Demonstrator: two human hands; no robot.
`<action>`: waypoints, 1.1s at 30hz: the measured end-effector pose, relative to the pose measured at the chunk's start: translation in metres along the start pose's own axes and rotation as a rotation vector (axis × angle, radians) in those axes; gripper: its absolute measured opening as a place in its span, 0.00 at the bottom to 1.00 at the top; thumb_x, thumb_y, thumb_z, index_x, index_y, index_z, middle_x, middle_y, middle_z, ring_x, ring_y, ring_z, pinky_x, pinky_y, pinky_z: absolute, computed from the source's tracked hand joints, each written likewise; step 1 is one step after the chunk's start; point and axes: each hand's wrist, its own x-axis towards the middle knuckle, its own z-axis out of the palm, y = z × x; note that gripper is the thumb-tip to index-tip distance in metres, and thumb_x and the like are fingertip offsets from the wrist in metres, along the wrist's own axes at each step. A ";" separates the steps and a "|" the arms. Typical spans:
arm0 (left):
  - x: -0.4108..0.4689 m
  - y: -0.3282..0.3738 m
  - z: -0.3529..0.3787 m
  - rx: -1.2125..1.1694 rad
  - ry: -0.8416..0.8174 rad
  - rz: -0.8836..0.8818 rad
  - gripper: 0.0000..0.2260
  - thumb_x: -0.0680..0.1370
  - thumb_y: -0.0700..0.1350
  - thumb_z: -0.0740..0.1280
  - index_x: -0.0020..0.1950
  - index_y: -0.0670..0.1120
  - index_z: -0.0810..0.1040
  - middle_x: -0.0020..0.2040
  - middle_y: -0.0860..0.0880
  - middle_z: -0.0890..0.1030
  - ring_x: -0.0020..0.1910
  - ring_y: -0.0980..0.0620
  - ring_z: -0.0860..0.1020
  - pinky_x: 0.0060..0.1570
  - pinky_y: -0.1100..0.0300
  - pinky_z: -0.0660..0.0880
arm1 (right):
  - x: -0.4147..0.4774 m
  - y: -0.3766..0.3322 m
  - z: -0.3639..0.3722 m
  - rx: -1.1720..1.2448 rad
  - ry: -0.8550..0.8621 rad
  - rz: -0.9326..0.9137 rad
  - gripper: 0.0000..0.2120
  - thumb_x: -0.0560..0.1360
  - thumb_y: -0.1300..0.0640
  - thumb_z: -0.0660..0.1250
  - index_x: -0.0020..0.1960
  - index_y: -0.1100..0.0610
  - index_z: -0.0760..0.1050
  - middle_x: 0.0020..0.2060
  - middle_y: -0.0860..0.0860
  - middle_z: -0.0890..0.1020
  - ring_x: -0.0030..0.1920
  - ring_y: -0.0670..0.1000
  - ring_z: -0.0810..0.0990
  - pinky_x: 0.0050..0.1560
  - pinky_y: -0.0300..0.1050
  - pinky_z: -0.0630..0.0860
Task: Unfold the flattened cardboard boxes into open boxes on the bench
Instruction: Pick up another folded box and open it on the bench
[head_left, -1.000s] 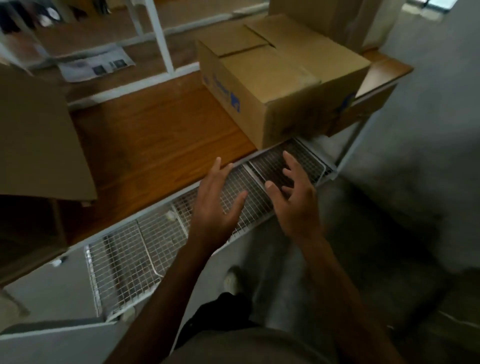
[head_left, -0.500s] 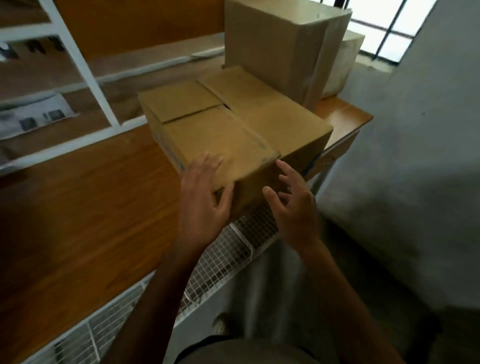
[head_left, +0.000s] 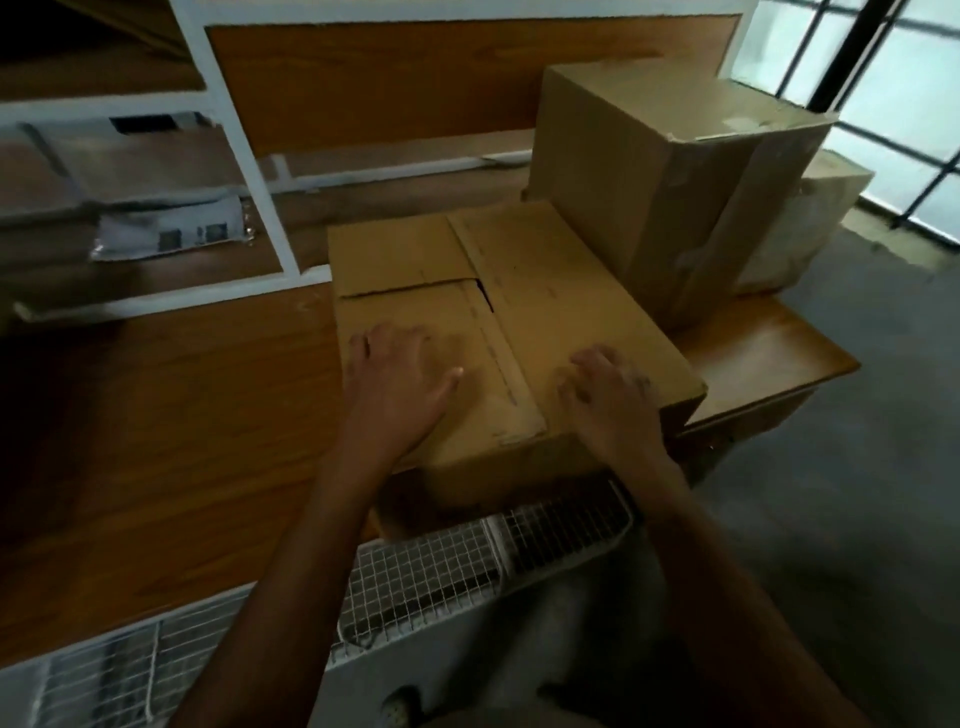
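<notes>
Hands blurry on box top

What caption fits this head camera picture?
Left hand and right hand rest on a cardboard box on the bench.

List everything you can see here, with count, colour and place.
Low cardboard box: one, brown, bench centre, flaps shut.
Tall cardboard box: one, brown, behind it, right.
Pale box: one, off-white, behind the tall box.
Bench: one, orange-brown wood, under the boxes.
Shelf frame: one, white, behind the bench.
Printed packet: one, grey-white, on the shelf.
Wire mesh rack: one, white, bench's near edge.
Left hand: one, flat on the low box.
Right hand: one, on the low box, right side.
</notes>
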 end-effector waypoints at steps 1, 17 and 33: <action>0.000 0.004 0.007 -0.001 -0.016 -0.049 0.31 0.74 0.68 0.58 0.72 0.52 0.66 0.74 0.44 0.65 0.75 0.41 0.58 0.74 0.43 0.54 | 0.007 0.013 0.000 -0.092 -0.019 -0.061 0.15 0.79 0.47 0.63 0.63 0.50 0.75 0.66 0.51 0.74 0.66 0.57 0.71 0.66 0.55 0.65; 0.002 0.008 0.026 0.130 0.014 -0.448 0.34 0.71 0.75 0.48 0.65 0.53 0.68 0.73 0.43 0.64 0.70 0.35 0.64 0.65 0.34 0.64 | 0.033 0.098 -0.028 0.571 0.038 0.365 0.22 0.74 0.43 0.71 0.63 0.55 0.77 0.52 0.49 0.79 0.51 0.50 0.76 0.46 0.43 0.69; -0.043 -0.032 -0.037 -0.518 0.023 -0.518 0.35 0.72 0.72 0.61 0.72 0.51 0.67 0.69 0.43 0.71 0.63 0.43 0.73 0.60 0.43 0.72 | 0.008 -0.051 -0.100 0.348 0.170 0.006 0.15 0.78 0.47 0.64 0.63 0.50 0.75 0.55 0.49 0.81 0.55 0.54 0.79 0.56 0.54 0.76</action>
